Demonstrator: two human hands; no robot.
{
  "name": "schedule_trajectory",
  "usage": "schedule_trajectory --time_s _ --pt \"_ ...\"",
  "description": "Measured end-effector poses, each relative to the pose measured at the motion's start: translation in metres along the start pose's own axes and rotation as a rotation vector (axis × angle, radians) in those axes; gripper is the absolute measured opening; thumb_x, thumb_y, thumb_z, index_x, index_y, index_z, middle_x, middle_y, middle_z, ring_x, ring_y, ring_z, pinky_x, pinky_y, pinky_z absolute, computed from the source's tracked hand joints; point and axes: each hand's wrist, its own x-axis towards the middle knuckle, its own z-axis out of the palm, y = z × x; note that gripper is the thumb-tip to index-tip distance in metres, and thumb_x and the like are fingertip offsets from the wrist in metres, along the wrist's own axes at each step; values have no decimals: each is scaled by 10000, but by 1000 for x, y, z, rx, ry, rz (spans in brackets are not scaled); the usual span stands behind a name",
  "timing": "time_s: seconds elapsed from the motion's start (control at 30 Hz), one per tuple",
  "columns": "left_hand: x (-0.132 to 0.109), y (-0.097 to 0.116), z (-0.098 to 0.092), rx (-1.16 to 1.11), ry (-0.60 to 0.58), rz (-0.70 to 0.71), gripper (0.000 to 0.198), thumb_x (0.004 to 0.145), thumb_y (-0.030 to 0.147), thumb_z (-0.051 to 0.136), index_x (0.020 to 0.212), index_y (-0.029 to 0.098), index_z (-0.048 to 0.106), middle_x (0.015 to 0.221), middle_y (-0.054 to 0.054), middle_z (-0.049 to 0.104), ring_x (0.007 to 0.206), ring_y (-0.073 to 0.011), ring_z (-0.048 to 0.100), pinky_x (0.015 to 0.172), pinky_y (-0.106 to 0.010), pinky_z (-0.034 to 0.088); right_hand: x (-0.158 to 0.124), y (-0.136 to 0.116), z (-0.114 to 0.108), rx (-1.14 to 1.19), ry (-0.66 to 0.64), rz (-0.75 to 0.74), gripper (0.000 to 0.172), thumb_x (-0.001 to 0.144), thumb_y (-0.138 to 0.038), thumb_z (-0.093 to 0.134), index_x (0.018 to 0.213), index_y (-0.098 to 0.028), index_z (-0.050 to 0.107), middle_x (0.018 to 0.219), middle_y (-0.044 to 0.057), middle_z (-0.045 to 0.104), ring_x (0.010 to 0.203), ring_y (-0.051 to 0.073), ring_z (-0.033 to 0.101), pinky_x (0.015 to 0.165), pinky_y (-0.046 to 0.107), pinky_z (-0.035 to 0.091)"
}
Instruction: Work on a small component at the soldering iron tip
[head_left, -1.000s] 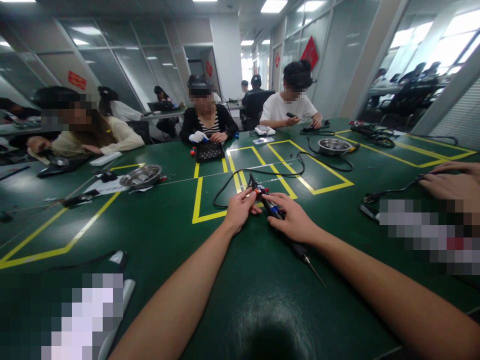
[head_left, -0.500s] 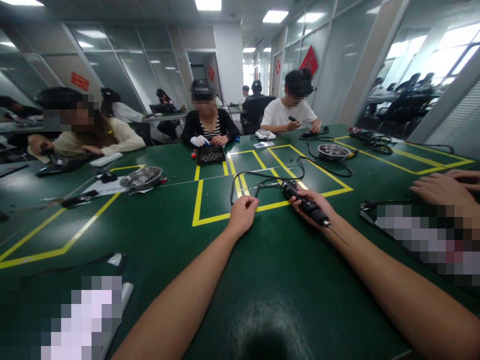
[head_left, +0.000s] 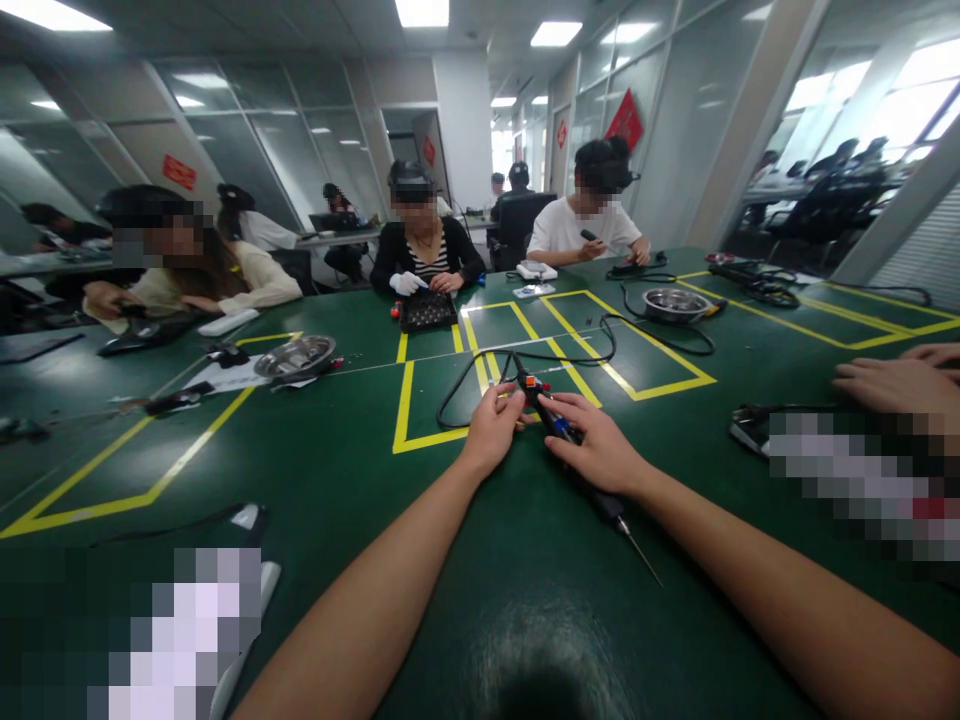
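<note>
A black corded electric screwdriver [head_left: 531, 392] with a long thin metal bit lies slanted between my hands, bit pointing down and right toward me. An orange-red switch and a blue part show on its body. My right hand [head_left: 596, 440] grips the body from the right, fingers over the top. At the cord end, my left hand [head_left: 493, 428] has its thumb and fingers closed on the tool; the exact contact is partly hidden. The black cord [head_left: 442, 400] loops over the table beyond my hands.
Yellow tape [head_left: 435, 440] marks the green table. Metal bowls [head_left: 300, 355] stand left and right, and a black tray [head_left: 427, 312] sits before a co-worker opposite. A person's hands [head_left: 892, 385] rest at the right edge, beside a blurred-out object [head_left: 847, 465].
My right hand has moved left, bringing the screwdriver to my left hand, which now closes on its cord end. The tool has turned and its bit points more toward me.
</note>
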Motion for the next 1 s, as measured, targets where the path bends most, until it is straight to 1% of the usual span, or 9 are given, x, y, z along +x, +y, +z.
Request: schedule_trajectory --time_s 0.07,0.17,0.23,0.33,0.4,0.47,0.53,0.77,1.0 --pt "0 1 1 -15 -22 -20 510 899 462 665 1274 140 539 969 -105 751 758 -182 725 661 -279 549 -2 -3 1 -105 1 -74 603 845 -206 662 1439 -272 580 1468 114 510 1352 307 514 1157 533 391" --pt "1 1 0 -42 -30 -17 529 861 450 717 1260 137 566 1006 -115 758 788 -190 727 664 -276 553 -3 -6 3 -110 6 -104 593 856 -222 656 1440 -233 557 1509 134 461 1412 311 449 1183 520 362" --pt "3 0 -2 -66 -24 -23 523 847 435 733 1249 138 580 1023 -117 760 799 -196 727 668 -281 554 -3 -6 6 -29 24 -40 649 846 -248 678 1468 -219 496 1521 152 441 1357 316 505 1143 529 417" --pt "4 0 -4 -101 -21 -38 511 832 423 743 1231 139 597 1033 -114 759 822 -203 725 688 -293 556 -3 -3 12 246 12 213 774 840 -302 708 1522 -232 347 1507 179 447 1032 252 699 924 481 590" --pt "4 1 -5 -119 -24 -40 514 818 422 754 1221 138 605 1027 -109 757 833 -204 719 698 -294 552 -2 -3 16 492 -57 366 811 844 -329 723 1521 -226 289 1388 174 557 839 203 734 778 415 635" --pt "3 2 -5 -126 -28 -43 527 807 423 764 1221 139 603 1012 -103 755 833 -201 714 707 -294 549 -2 -5 19 677 -149 438 783 850 -331 733 1490 -192 305 1114 119 694 718 186 731 678 354 633" --pt "2 2 -5 -111 -30 -49 529 818 427 752 1232 139 594 1001 -100 752 827 -199 713 708 -293 550 -1 -7 20 750 -191 467 725 847 -317 744 1442 -164 358 855 45 715 629 178 711 612 315 614" --pt "-3 3 -2 130 0 67 538 888 441 669 1340 178 542 973 -76 714 792 -183 711 643 -275 570 1 1 13 598 -107 418 649 812 -315 760 1392 -193 494 740 -11 680 541 166 662 481 274 551" --pt "-8 9 -2 325 53 230 359 913 378 631 1242 234 618 975 -45 670 691 -133 635 653 -263 538 2 6 10 527 -112 398 613 813 -321 743 1375 -198 534 707 -21 664 527 165 650 482 275 535"
